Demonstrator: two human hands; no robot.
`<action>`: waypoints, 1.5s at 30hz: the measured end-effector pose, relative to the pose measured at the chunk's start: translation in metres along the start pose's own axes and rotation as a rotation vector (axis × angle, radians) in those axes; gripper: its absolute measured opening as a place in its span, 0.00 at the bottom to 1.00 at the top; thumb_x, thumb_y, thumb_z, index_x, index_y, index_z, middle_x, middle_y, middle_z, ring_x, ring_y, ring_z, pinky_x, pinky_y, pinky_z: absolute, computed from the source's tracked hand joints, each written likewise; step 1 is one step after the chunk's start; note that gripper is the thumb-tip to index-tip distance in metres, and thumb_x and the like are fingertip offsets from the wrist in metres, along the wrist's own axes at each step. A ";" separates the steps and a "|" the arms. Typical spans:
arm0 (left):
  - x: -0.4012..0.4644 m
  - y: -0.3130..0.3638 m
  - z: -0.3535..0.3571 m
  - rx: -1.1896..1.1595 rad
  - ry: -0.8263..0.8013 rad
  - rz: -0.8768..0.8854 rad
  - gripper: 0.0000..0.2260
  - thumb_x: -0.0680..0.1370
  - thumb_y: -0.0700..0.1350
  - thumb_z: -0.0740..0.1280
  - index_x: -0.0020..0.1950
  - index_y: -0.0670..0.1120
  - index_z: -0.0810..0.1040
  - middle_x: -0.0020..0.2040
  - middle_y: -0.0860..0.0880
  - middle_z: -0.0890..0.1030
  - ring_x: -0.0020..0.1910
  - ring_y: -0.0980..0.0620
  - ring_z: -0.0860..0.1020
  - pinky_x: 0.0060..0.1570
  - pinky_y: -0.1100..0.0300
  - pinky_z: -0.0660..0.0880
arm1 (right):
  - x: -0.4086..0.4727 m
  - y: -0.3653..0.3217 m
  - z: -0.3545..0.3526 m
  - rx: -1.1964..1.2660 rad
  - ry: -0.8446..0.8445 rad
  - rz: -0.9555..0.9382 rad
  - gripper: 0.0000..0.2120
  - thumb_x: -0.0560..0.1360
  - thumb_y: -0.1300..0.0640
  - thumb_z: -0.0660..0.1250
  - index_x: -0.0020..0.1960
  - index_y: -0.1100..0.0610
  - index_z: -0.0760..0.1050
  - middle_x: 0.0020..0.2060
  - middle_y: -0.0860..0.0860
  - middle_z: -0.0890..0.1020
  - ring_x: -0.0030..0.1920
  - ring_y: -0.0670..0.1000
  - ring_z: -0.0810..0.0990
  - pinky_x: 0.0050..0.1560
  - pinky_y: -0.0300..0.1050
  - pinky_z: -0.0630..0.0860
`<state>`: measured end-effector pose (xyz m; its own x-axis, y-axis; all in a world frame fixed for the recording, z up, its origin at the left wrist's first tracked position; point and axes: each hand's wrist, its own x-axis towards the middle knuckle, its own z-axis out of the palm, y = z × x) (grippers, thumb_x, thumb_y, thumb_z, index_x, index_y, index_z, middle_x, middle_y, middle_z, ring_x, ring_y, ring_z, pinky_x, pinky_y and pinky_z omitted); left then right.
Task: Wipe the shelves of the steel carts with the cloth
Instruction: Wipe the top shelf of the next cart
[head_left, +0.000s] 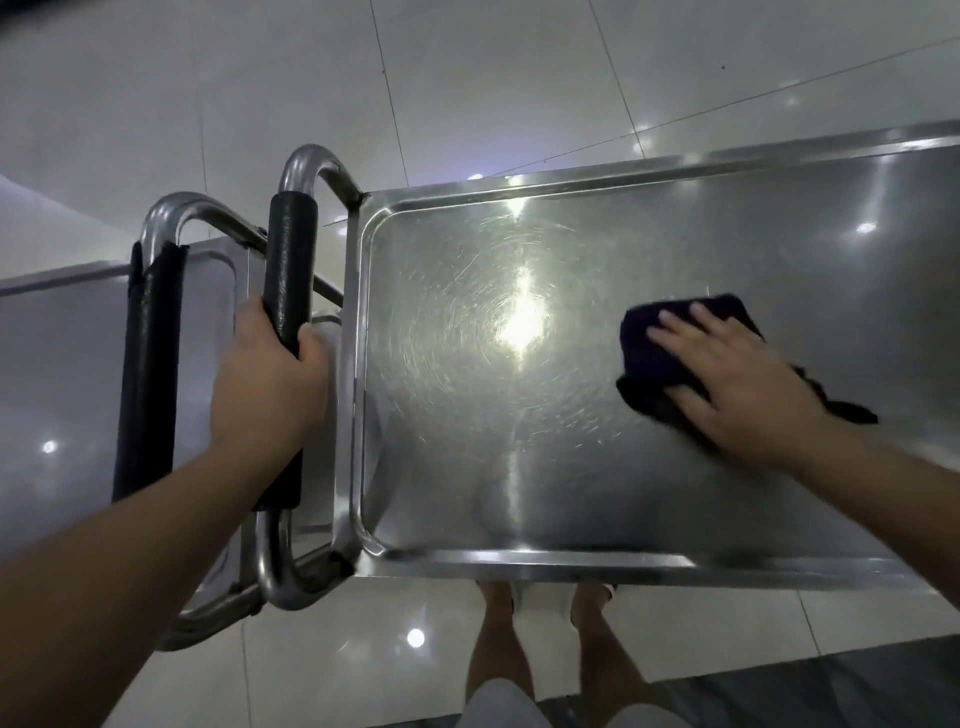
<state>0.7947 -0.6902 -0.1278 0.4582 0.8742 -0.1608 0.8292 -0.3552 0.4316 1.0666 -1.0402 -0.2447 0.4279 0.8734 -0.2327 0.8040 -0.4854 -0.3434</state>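
Glossy pale floor tiles (519, 78) spread beneath two steel carts parked end to end, seen from above. Nearest me is the top shelf (519, 441) of the right-hand cart, a shallow tray with a raised rim, glaring under overhead light and faintly marked with swirls. My left hand (270, 379) curls around the black padded handle (288, 270) at its end, steadying it. My right hand (737, 379) lies flat, fingers straight and spread, pressing a dark cloth (660, 358) onto the shelf toward its right half. To wipe well, I judge I should keep my palm flat, overlap the strokes, and run into the rim's corners while my left hand stops the cart rolling. The second cart (62, 338) waits to the left.
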 end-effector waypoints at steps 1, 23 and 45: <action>0.000 0.000 -0.001 -0.005 -0.005 -0.002 0.16 0.84 0.54 0.61 0.70 0.52 0.66 0.49 0.46 0.79 0.42 0.47 0.80 0.36 0.51 0.77 | -0.042 -0.009 0.012 0.000 -0.044 -0.037 0.32 0.79 0.42 0.55 0.82 0.44 0.56 0.81 0.47 0.61 0.82 0.53 0.55 0.80 0.59 0.55; -0.001 -0.002 0.000 0.022 0.005 0.023 0.13 0.85 0.53 0.61 0.68 0.53 0.66 0.45 0.49 0.77 0.39 0.48 0.79 0.33 0.54 0.73 | 0.120 0.100 -0.067 0.079 0.222 0.365 0.32 0.80 0.43 0.53 0.82 0.53 0.57 0.81 0.55 0.61 0.80 0.63 0.56 0.80 0.62 0.54; 0.003 -0.003 -0.006 -0.091 -0.068 0.020 0.15 0.84 0.52 0.61 0.70 0.52 0.67 0.46 0.52 0.79 0.41 0.53 0.80 0.35 0.54 0.78 | 0.157 0.034 -0.055 0.082 0.349 0.717 0.33 0.80 0.46 0.52 0.81 0.61 0.56 0.79 0.62 0.62 0.77 0.68 0.60 0.76 0.66 0.58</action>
<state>0.7917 -0.6849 -0.1239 0.4976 0.8418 -0.2094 0.7885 -0.3384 0.5136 1.1836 -0.9174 -0.2432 0.9442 0.3033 -0.1282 0.2574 -0.9226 -0.2872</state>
